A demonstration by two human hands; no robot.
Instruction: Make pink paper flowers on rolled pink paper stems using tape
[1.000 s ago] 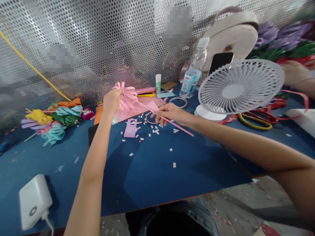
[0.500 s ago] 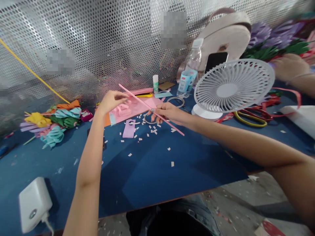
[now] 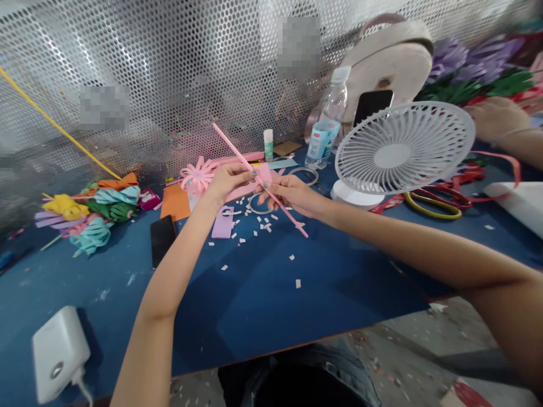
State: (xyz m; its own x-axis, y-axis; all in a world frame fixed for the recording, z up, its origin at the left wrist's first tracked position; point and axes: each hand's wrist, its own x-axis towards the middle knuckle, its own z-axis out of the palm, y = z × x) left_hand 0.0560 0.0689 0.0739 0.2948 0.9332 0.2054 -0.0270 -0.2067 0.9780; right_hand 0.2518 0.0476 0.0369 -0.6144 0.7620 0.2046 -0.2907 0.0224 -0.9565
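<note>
A thin pink paper stick (image 3: 232, 148) slants across the middle of the view, its upper end to the left. My right hand (image 3: 292, 195) has closed fingers around the lower half of this stick. Higher up, my left hand (image 3: 229, 180) pinches at the stick with thumb and forefinger, just beside the right fingertips. Left of that hand is a looped pink paper flower (image 3: 198, 175). Pink paper (image 3: 262, 174) lies behind the hands, partly covered by them. Below them are a lilac paper piece (image 3: 222, 224) and several white paper scraps (image 3: 265, 227).
To the right stand a white fan (image 3: 392, 155), a water bottle (image 3: 326, 127) and a backpack (image 3: 386, 68). A glue stick (image 3: 268, 144) stands at the back. Left are paper flowers (image 3: 91, 209), a black phone (image 3: 162, 240) and a white power bank (image 3: 60, 353). Another person's hand (image 3: 496, 116) is far right.
My left hand has moved right to the stick, uncovering the pink flower and the phone. The stick has shifted and tilted a little steeper in my right hand.
</note>
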